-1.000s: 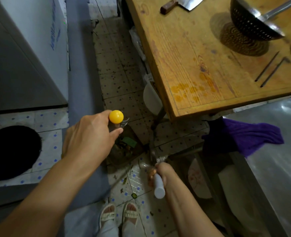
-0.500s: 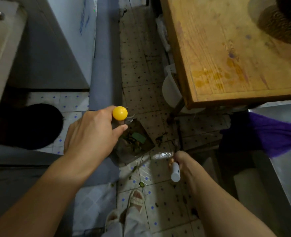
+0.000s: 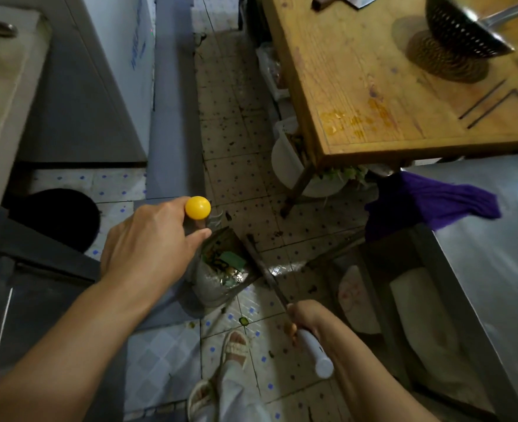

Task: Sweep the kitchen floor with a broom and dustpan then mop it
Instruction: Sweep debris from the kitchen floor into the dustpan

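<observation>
My left hand [image 3: 148,248] grips the dustpan's upright handle just below its yellow knob [image 3: 197,207]. The metal dustpan [image 3: 221,269] rests on the tiled floor [image 3: 236,153], holding wrappers, green scraps and other litter. My right hand [image 3: 304,316] grips the broom handle [image 3: 263,269] near its white end cap [image 3: 317,351]. The thin handle slants up and left past the dustpan's right edge; the broom head is hidden. Dark crumbs speckle the floor beyond the pan.
A wooden table [image 3: 373,95] with a cleaver, strainer and chopsticks stands at right, a white bucket [image 3: 285,159] under its corner. A purple cloth [image 3: 434,202] lies on a steel counter [image 3: 495,254]. Steel cabinets and a black bin [image 3: 53,217] line the left. My sandalled feet [image 3: 233,348] stand below.
The view swung back right and up, bringing the table's tools into sight again. My right hand drew the broom handle lower and nearer to me. The left hand kept its grip.
</observation>
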### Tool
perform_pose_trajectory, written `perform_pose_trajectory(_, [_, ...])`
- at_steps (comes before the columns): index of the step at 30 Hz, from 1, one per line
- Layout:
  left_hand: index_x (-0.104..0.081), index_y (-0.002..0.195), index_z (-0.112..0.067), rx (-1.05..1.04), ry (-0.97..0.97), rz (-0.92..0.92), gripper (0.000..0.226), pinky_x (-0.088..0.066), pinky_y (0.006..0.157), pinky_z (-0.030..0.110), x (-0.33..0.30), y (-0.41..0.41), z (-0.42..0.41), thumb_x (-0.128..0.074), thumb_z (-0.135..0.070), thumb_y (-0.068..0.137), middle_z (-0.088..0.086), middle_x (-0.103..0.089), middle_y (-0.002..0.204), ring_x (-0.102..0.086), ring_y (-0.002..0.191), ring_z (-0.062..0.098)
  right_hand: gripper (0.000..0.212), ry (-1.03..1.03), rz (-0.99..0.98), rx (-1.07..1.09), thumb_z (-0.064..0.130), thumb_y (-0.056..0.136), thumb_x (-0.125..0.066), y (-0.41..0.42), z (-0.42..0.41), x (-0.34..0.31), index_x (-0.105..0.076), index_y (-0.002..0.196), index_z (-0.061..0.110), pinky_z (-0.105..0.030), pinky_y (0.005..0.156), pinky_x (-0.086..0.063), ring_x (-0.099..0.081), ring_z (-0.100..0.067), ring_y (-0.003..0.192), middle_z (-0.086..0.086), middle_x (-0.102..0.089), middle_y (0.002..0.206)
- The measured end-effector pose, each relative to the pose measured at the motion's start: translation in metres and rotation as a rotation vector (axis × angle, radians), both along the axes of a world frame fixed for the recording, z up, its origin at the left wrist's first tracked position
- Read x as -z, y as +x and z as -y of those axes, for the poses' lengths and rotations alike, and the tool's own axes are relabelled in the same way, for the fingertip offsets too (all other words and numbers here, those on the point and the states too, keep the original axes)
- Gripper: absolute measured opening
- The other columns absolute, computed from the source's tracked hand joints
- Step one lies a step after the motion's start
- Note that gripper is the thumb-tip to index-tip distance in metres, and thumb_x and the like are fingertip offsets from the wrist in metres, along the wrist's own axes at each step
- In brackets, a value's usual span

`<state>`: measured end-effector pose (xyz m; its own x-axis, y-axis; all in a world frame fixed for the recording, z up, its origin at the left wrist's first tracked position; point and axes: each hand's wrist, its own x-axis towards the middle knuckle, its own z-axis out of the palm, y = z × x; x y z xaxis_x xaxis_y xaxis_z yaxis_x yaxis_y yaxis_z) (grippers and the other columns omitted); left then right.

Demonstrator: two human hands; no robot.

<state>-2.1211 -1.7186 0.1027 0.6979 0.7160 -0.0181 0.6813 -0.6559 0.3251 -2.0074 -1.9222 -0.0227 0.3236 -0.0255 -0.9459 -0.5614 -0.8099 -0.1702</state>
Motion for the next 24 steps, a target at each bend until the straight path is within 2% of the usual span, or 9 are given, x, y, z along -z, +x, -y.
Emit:
perform_pose_trajectory(3, [-0.060,0.090,-0.027,-0.006,-0.011,0.013,0.027,-0.032,0.058,0.029,-0.001,-0.016,0.003,-0.065,-0.051,0.079,0.004,-0.060,0.077,-0.060,0.081,0.032,0.024,0.053,0.102,-0.079,0.011,0.100,-0.038,-0.012,0.005,-0.011,-0.058,0.087,0.011,-0.007,0.042,-0.038,-0.041,-0.006,0.056,-0.001,-0.046,0.072])
perform_pose_trajectory(5, [-0.061,0.090,-0.027,-0.016,-0.014,0.014,0.027,-0.032,0.058,0.029,0.000,-0.024,0.003,-0.064,-0.051,0.079,-0.002,-0.048,0.069,-0.059,0.079,0.030,0.030,0.064,0.162,-0.142,0.010,0.100,-0.039,-0.015,0.001,-0.009,-0.057,0.120,-0.004,-0.008,0.036,-0.036,-0.051,-0.014,0.063,-0.013,-0.059,0.091])
perform_pose_trajectory(6, [-0.061,0.089,-0.027,-0.019,-0.016,0.018,0.026,-0.032,0.058,0.028,0.000,-0.027,0.003,-0.065,-0.050,0.079,-0.006,-0.042,0.065,-0.057,0.076,0.029,0.034,0.047,0.210,-0.177,0.009,0.099,-0.041,-0.011,-0.003,-0.006,-0.053,0.125,-0.008,-0.008,0.033,-0.035,-0.056,-0.020,0.069,-0.019,-0.061,0.102])
perform_pose_trajectory(9, [-0.050,0.076,-0.033,-0.022,-0.016,0.042,0.023,-0.022,0.048,0.022,0.002,-0.033,0.006,-0.068,-0.048,0.078,-0.017,-0.027,0.056,-0.038,0.061,0.017,0.029,0.012,0.284,-0.227,0.000,0.094,-0.049,0.019,-0.022,0.008,-0.055,0.120,-0.011,-0.010,0.034,-0.039,-0.053,-0.019,0.059,-0.015,-0.056,0.086])
perform_pose_trajectory(12, [-0.039,0.070,-0.037,-0.024,-0.009,0.033,0.032,-0.023,0.049,0.023,0.012,-0.034,0.008,-0.068,-0.049,0.077,-0.017,-0.027,0.055,-0.049,0.064,0.025,0.031,-0.029,0.328,-0.354,0.004,0.096,-0.044,0.050,-0.040,0.034,-0.054,0.125,-0.005,-0.022,0.059,-0.048,-0.056,-0.020,0.075,-0.012,-0.055,0.085])
perform_pose_trajectory(17, [-0.056,0.081,-0.034,-0.065,0.000,0.032,0.021,-0.027,0.053,0.027,0.031,-0.032,0.010,-0.066,-0.052,0.076,-0.016,-0.030,0.057,-0.051,0.068,0.026,0.034,-0.057,0.288,-0.441,0.007,0.097,-0.046,0.037,-0.040,0.068,-0.051,0.128,-0.005,-0.009,0.043,-0.045,-0.056,-0.017,0.069,-0.012,-0.057,0.089])
perform_pose_trajectory(19, [-0.057,0.085,-0.034,-0.075,-0.010,0.027,0.021,-0.029,0.056,0.027,0.033,-0.033,0.014,-0.066,-0.052,0.077,-0.016,-0.030,0.058,-0.052,0.070,0.026,0.037,-0.024,0.202,-0.423,0.008,0.100,-0.038,0.011,-0.020,0.079,-0.047,0.133,-0.006,-0.008,0.032,-0.037,-0.045,-0.011,0.058,-0.009,-0.051,0.084])
perform_pose_trajectory(22, [-0.059,0.086,-0.032,-0.093,-0.007,0.027,0.022,-0.029,0.057,0.028,0.029,-0.038,0.019,-0.068,-0.050,0.076,-0.016,-0.026,0.057,-0.054,0.072,0.029,0.033,-0.028,0.122,-0.392,0.010,0.101,-0.032,-0.017,0.006,0.073,-0.055,0.121,-0.004,-0.010,0.036,-0.036,-0.039,-0.008,0.054,-0.003,-0.044,0.073])
perform_pose_trajectory(24, [-0.060,0.085,-0.029,-0.090,0.018,0.036,0.023,-0.028,0.055,0.027,0.024,-0.043,0.023,-0.070,-0.047,0.076,-0.016,-0.024,0.055,-0.059,0.075,0.033,0.027,-0.020,0.096,-0.341,0.011,0.100,-0.035,-0.019,0.011,0.055,-0.054,0.082,0.005,-0.011,0.035,-0.038,-0.041,-0.009,0.053,-0.001,-0.042,0.067])
